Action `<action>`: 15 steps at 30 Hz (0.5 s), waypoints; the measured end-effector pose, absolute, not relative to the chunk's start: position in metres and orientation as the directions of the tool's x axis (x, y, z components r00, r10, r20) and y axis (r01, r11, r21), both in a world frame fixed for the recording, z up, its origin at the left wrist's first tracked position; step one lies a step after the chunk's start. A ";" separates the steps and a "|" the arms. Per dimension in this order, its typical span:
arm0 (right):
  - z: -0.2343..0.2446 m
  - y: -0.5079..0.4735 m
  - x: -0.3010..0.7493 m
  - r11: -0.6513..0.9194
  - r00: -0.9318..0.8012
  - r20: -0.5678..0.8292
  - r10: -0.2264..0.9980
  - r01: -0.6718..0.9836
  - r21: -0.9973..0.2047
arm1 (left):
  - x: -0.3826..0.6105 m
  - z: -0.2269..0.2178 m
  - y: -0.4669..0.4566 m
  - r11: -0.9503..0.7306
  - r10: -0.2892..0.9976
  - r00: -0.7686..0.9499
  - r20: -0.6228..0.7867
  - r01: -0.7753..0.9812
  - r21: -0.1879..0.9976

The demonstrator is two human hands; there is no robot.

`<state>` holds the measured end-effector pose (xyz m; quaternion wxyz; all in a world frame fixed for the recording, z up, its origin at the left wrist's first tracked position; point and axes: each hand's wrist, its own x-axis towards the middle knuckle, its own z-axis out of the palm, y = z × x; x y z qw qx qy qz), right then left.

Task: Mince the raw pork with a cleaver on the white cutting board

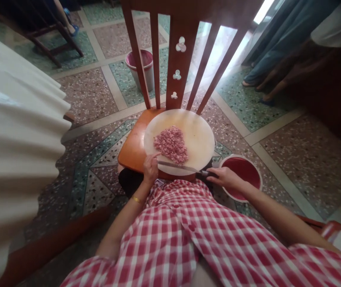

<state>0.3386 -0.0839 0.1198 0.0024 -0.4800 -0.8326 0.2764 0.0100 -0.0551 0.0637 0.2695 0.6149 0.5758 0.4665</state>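
Observation:
A round, pale cutting board (200,135) rests on the wooden chair seat before me. On its left half lies a flattened heap of pink minced meat (170,143). The knife (178,165) lies crosswise along the board's near edge, its thin blade just below the meat. My right hand (222,176) holds the dark handle from the right. At the blade's far left end is my left hand (151,168), its fingers curled at the tip and its index finger pointing towards the meat. Exactly how the left fingers meet the blade is too small to make out.
The wooden chair (136,141) has a tall slatted back behind the board. A red-lined bucket (242,175) stands at the right; a waste bin (142,71) is beyond the chair. Pale pleated cloth (18,143) hangs at left. Other people's legs (278,71) show at upper right.

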 end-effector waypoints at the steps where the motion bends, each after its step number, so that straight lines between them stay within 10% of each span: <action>1: 0.119 -0.079 0.345 0.394 -0.557 -0.296 0.776 0.794 -0.463 | 0.010 0.066 -0.059 -0.214 0.966 -0.025 0.258 0.488 0.846; 8: 0.117 -0.019 0.352 0.416 -0.595 -0.449 0.667 0.797 -0.438 | 0.020 0.061 -0.064 -0.153 0.986 0.038 0.162 0.588 0.794; 15: 0.121 0.036 0.335 0.565 -0.622 -0.315 0.717 0.783 -0.261 | 0.013 0.065 -0.038 -0.162 0.963 -0.058 0.263 0.655 0.738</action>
